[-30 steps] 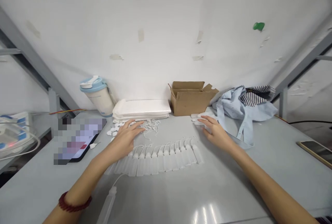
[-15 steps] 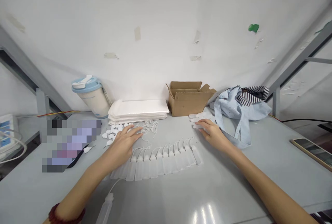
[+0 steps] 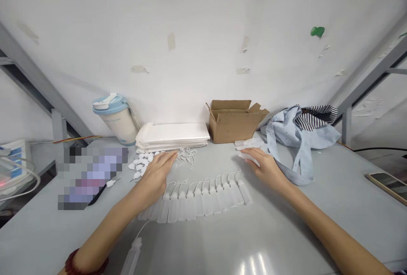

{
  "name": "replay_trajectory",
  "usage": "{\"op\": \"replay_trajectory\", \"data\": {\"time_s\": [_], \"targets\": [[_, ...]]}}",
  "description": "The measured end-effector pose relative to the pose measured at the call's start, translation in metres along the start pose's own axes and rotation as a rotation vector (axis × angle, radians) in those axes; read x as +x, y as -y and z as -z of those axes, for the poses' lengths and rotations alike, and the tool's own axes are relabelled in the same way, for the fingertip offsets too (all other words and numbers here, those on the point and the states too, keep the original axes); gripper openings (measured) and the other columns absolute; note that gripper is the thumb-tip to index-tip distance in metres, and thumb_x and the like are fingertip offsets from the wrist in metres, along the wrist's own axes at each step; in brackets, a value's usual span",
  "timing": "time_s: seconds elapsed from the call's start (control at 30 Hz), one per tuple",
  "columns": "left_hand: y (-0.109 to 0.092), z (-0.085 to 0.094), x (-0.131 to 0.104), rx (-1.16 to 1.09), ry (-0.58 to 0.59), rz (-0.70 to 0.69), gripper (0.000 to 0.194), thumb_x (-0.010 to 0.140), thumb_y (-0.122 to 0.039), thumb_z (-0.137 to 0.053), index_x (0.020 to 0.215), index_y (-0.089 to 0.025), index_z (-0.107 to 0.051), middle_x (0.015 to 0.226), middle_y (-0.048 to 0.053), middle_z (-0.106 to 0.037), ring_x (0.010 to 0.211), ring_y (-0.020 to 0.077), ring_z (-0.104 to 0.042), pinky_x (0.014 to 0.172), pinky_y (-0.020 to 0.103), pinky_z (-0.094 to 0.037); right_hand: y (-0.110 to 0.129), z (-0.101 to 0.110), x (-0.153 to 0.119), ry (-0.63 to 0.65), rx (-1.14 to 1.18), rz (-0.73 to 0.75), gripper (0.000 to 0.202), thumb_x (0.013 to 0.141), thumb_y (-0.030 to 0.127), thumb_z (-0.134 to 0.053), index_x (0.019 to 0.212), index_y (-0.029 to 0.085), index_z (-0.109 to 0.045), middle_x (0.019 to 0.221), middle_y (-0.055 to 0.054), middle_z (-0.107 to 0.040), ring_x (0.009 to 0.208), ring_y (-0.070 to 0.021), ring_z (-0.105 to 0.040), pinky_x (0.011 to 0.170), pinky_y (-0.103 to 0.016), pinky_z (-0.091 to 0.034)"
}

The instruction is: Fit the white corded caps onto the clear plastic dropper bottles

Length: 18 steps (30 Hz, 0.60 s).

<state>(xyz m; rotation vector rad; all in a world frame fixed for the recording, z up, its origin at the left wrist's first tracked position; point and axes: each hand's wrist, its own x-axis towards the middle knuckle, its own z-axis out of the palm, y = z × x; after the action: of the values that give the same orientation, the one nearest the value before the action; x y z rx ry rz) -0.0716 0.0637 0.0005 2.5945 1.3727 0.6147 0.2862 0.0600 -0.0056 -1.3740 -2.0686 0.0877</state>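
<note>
My left hand (image 3: 156,175) reaches over the loose white pieces, fingers stretched out and held together, the tips at the edge of a heap of thin white cords (image 3: 187,156). Small white caps (image 3: 138,165) lie beside it, some hidden under the hand. With thumb and fingers apart, my right hand (image 3: 263,166) has its fingertips at several flat translucent pieces (image 3: 251,143); contact is hard to tell. Between the hands lies a row of translucent sleeves (image 3: 203,203) with white cords at their tops. One separate corded sleeve (image 3: 132,258) lies near the front.
Along the wall stand a blue-lidded cup (image 3: 116,120), a stack of white packets (image 3: 173,135) and an open cardboard box (image 3: 233,126). Light blue cloth (image 3: 295,139) with straps lies right of the box. A phone (image 3: 389,186) rests at the right, and a blurred-out object (image 3: 92,177) at the left.
My left hand's fingers have drawn together and now reach to the cord heap. My right hand stays at the translucent pieces. The view has shifted slightly.
</note>
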Motion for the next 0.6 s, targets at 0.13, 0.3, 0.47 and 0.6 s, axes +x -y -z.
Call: {"op": "replay_trajectory", "data": {"time_s": [0.13,0.3,0.47,0.6], "targets": [[-0.027,0.015,-0.002,-0.157,-0.051,0.031,0.059,0.083,-0.003,-0.031,0.139,-0.018,-0.038,0.145,0.008,-0.041,0.133,0.0221,-0.036,0.109,0.045,-0.034,0.023,0.006,-0.004,-0.080,0.043,0.036,0.026,0.090,0.022,-0.044,0.110,0.022,-0.061,0.107,-0.011,-0.067,0.101,-0.0261,-0.063,0.087,-0.044,-0.051],[-0.067,0.027,-0.006,-0.399,-0.054,0.087,0.032,0.095,-0.027,-0.037,0.118,-0.023,-0.059,0.127,0.007,-0.059,0.120,0.0217,-0.052,0.098,0.038,-0.046,0.067,0.005,-0.018,-0.091,0.171,0.162,0.028,0.091,0.016,-0.048,0.118,0.021,-0.054,0.106,-0.010,-0.065,0.099,-0.0218,-0.062,0.083,-0.037,-0.053],[-0.087,0.027,-0.011,-0.630,0.034,-0.026,0.025,0.095,-0.023,-0.040,0.103,-0.026,-0.064,0.101,0.001,-0.067,0.096,0.0155,-0.061,0.085,0.029,-0.050,0.104,0.004,-0.035,0.117,0.354,0.184,0.036,0.091,0.013,-0.051,0.125,0.023,-0.048,0.107,-0.007,-0.064,0.097,-0.0174,-0.061,0.083,-0.030,-0.053],[-0.095,0.026,-0.013,-0.682,0.098,-0.005,0.020,0.092,-0.021,-0.046,0.091,-0.024,-0.066,0.087,-0.001,-0.068,0.083,0.0148,-0.062,0.075,0.026,-0.051,0.111,0.001,-0.039,0.168,0.398,0.228,0.042,0.090,0.010,-0.052,0.128,0.024,-0.043,0.106,-0.005,-0.064,0.095,-0.0169,-0.059,0.086,-0.032,-0.051]]}}
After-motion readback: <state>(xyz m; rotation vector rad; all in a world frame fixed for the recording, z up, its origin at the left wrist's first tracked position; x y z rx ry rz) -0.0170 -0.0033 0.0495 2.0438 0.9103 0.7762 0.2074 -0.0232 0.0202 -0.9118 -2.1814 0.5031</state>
